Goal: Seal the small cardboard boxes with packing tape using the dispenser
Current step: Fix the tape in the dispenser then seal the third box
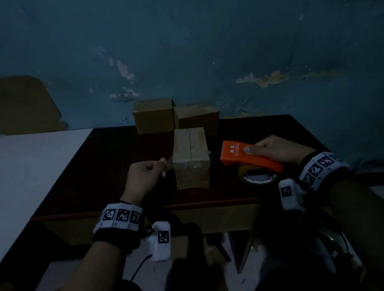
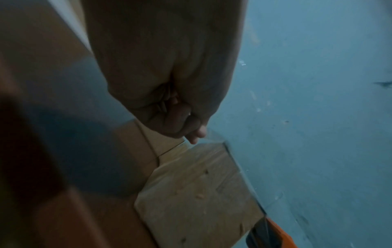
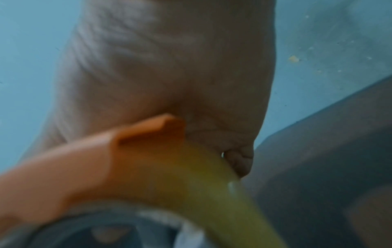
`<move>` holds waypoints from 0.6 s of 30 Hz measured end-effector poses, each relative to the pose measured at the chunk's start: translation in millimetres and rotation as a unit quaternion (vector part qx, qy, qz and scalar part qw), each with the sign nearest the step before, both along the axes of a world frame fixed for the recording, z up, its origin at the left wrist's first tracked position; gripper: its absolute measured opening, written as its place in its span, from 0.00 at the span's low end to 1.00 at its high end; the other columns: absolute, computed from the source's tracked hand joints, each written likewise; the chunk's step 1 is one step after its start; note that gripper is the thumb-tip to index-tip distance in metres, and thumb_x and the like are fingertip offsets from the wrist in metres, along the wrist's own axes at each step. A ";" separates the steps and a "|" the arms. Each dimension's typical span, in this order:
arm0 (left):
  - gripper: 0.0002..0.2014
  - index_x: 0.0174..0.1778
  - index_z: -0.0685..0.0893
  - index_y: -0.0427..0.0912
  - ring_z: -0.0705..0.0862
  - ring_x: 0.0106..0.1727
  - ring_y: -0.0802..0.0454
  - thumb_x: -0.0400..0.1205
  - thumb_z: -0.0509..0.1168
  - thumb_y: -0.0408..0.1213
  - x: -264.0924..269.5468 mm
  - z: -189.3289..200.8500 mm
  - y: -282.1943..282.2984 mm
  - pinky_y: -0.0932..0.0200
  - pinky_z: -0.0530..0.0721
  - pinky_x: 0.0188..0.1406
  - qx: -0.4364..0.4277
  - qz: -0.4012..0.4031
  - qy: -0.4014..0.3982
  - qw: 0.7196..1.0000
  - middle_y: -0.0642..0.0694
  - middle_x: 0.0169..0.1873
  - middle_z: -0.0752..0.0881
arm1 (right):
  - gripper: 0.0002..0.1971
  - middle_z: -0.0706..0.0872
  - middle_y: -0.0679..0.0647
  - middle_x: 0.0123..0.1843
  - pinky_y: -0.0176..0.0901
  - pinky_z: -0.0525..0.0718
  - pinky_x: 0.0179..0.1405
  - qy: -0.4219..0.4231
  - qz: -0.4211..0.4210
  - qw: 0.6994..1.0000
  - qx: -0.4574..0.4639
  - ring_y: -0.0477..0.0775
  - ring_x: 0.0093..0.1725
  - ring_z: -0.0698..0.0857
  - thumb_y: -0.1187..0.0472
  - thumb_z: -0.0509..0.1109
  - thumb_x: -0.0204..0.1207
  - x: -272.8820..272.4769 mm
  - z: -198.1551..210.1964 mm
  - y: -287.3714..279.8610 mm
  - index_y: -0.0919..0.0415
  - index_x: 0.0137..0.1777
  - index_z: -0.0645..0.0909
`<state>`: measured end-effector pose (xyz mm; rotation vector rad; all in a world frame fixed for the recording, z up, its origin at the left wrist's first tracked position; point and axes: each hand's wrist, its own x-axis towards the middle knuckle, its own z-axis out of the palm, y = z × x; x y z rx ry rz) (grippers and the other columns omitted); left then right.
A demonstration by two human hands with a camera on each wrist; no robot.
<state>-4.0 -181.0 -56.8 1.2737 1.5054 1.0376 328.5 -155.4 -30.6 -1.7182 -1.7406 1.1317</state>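
A small cardboard box [image 1: 191, 157] stands mid-table with its top flaps closed. Just left of the box's near top edge, my left hand [image 1: 162, 165] has curled fingers, and thumb and forefinger pinch what looks like the end of a clear tape strip. The left wrist view shows the fist [image 2: 191, 132] over the box [image 2: 197, 188]. A faint film runs from it toward the dispenser [image 2: 280, 234]. My right hand [image 1: 263, 150] grips the orange tape dispenser [image 1: 250, 157] right of the box, its yellowish roll [image 1: 258, 174] hanging below. The right wrist view shows the palm [image 3: 169, 67] on the orange body [image 3: 84, 159] and the roll [image 3: 212, 184].
Two more cardboard boxes [image 1: 153, 116] [image 1: 196, 117] stand side by side at the back of the dark brown table [image 1: 96, 172], against a blue wall. A white surface [image 1: 26, 171] adjoins the table on the left. The table's front edge is near my wrists.
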 end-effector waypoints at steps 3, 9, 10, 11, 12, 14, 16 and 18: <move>0.17 0.38 0.85 0.35 0.80 0.31 0.50 0.85 0.64 0.45 3.6 0.9 -3.6 0.59 0.80 0.32 -0.026 -0.006 -0.023 0.999 0.42 0.30 0.83 | 0.27 0.92 0.57 0.41 0.47 0.86 0.44 0.007 0.000 1.000 -0.006 0.55 0.40 0.91 0.34 0.71 0.62 -1.6 -1.7 -1.4 0.56 0.49 0.89; 0.19 0.44 0.88 0.34 0.76 0.23 0.55 0.85 0.63 0.49 2.6 8.7 -10.2 0.64 0.76 0.21 -0.086 -0.009 -0.060 0.994 0.48 0.21 0.84 | 0.28 0.92 0.57 0.42 0.48 0.85 0.48 0.001 -0.005 1.000 0.002 0.56 0.43 0.90 0.32 0.72 0.59 -3.0 1.8 -3.1 0.56 0.45 0.89; 0.20 0.45 0.88 0.35 0.76 0.24 0.54 0.85 0.63 0.50 1.9 11.6 -10.6 0.63 0.77 0.23 -0.098 -0.009 -0.066 0.993 0.47 0.24 0.87 | 0.28 0.92 0.58 0.43 0.48 0.85 0.49 0.002 -0.005 1.000 0.007 0.56 0.43 0.90 0.31 0.72 0.58 -3.3 1.8 -3.7 0.56 0.45 0.89; 0.21 0.46 0.88 0.35 0.76 0.26 0.53 0.85 0.62 0.51 1.2 15.2 -10.7 0.61 0.77 0.26 -0.110 -0.010 -0.070 0.991 0.45 0.30 0.90 | 0.30 0.92 0.58 0.43 0.49 0.85 0.49 0.005 -0.007 1.000 0.009 0.56 0.43 0.90 0.30 0.72 0.56 -3.8 1.9 -4.1 0.56 0.45 0.89; 0.21 0.47 0.88 0.36 0.77 0.27 0.53 0.85 0.60 0.52 -0.2 18.5 -10.1 0.59 0.77 0.29 -0.117 -0.014 -0.062 0.991 0.42 0.36 0.91 | 0.34 0.92 0.58 0.43 0.49 0.85 0.49 0.009 -0.008 1.000 0.011 0.55 0.43 0.90 0.28 0.73 0.53 -3.8 1.7 -4.6 0.57 0.46 0.90; 0.23 0.49 0.87 0.38 0.78 0.29 0.53 0.86 0.57 0.54 -4.3 25.2 -7.8 0.60 0.76 0.29 -0.120 -0.020 -0.026 0.992 0.41 0.41 0.92 | 0.44 0.93 0.56 0.42 0.47 0.86 0.48 0.010 -0.007 1.000 0.013 0.54 0.42 0.91 0.20 0.74 0.42 -3.2 1.4 -3.3 0.56 0.47 0.90; 0.25 0.52 0.86 0.39 0.77 0.27 0.53 0.86 0.54 0.57 -8.8 29.3 -3.4 0.61 0.75 0.26 -0.123 -0.020 -0.011 0.992 0.40 0.42 0.92 | 0.49 0.93 0.54 0.41 0.46 0.85 0.47 0.013 -0.004 1.000 0.015 0.54 0.41 0.91 0.18 0.74 0.33 -1.8 -0.4 -2.0 0.55 0.47 0.90; 0.27 0.54 0.86 0.37 0.78 0.26 0.52 0.85 0.54 0.59 -12.1 34.0 0.8 0.60 0.74 0.26 -0.123 -0.013 0.007 0.992 0.36 0.41 0.91 | 0.48 0.93 0.55 0.40 0.47 0.85 0.48 0.023 -0.004 0.999 0.022 0.53 0.41 0.90 0.18 0.75 0.34 -1.7 -0.7 -2.9 0.55 0.46 0.90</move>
